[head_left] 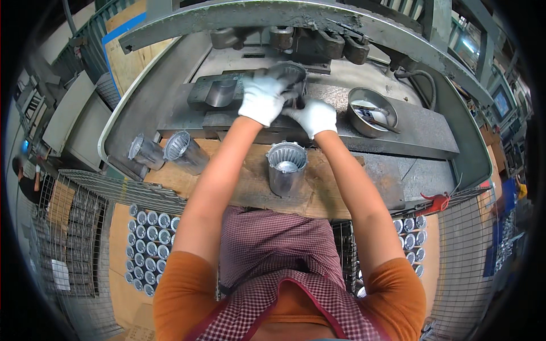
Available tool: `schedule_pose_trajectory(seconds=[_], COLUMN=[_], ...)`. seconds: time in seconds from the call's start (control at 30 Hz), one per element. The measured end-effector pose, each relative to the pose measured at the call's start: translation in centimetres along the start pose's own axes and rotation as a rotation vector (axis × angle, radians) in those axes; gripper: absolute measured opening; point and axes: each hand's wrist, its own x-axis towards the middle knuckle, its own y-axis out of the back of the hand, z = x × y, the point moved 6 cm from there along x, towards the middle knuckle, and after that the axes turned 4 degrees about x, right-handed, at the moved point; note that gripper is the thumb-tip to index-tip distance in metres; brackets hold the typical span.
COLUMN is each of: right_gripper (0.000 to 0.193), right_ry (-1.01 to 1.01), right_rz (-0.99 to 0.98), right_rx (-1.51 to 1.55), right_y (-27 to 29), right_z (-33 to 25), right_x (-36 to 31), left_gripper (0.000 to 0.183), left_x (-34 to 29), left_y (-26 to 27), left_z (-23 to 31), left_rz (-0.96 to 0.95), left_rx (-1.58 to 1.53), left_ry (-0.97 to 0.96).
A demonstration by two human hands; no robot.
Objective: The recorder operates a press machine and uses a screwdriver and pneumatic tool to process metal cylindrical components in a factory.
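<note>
A ribbed grey metal cylinder [294, 72] sits at the machine fixture in front of me, blurred and partly covered by my hands. My left hand [263, 96], in a white glove with darkened fingertips, reaches over its left side; motion smears those fingers. From the right, my right hand [313, 117], gloved too, grips low on the same cylinder with the thumb pointing left. Nearer to me, another ribbed metal cylinder [287, 176] stands upright on a wooden board [239, 196], its fins showing inside the rim. Two more, a metal cylinder [185, 152] and a smaller-looking metal cylinder [145, 152], lean at the left.
A steel bowl [359, 118] with white material and a brush-like tool stands right of my hands. Left is a block with a curved recess [220, 92]. A scraped metal beam [284, 18] crosses overhead. Many finished-looking cylinders [151, 250] fill wire cages below. A red-handled clamp [437, 203] sits right.
</note>
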Motion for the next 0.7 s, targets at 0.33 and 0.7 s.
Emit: schedule_pose_trajectory(seconds=[0.33,0.7], right_gripper=[0.041,0.036], right_ry=[0.02,0.137], right_rz=[-0.09,0.205], right_rx=[-0.087,0.063], right_y=[-1.0,4.8], right_z=[-0.3,-0.1], right_x=[2.3,-6.0], left_gripper=[0.058,0.042], left_x=[-8.1,-24.7], left_y=[9.3,3.9], left_z=[-12.8,-21.2], left_rz=[-0.541,-0.194], left_rx=[0.112,-0.76], left_ry=[0.506,1.369])
